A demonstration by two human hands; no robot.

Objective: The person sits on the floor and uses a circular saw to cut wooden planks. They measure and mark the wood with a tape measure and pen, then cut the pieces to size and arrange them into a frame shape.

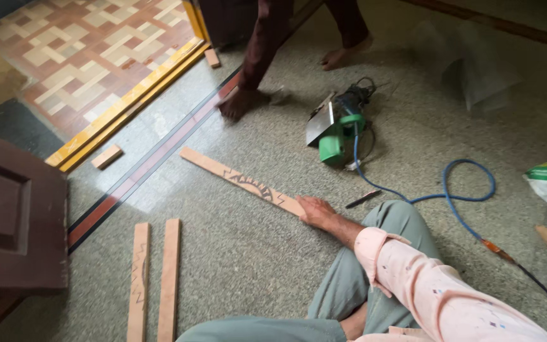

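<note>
Item: pink sleeve (pixel 425 278), grey trouser knees. Right hand (pixel 316 211): flat, released, resting on near end of marked wooden strip (pixel 242 181) lying diagonally on the floor (pixel 254 253). Left hand unseen. Beyond: green power saw (pixel 340 130), blue cable (pixel 457 190) looping near. Risk: cable snagging; another person's hand (pixel 235 104) close.

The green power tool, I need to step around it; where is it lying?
The green power tool lies on the floor upper centre, beside another person's hand, its blue cord trailing right.
</note>
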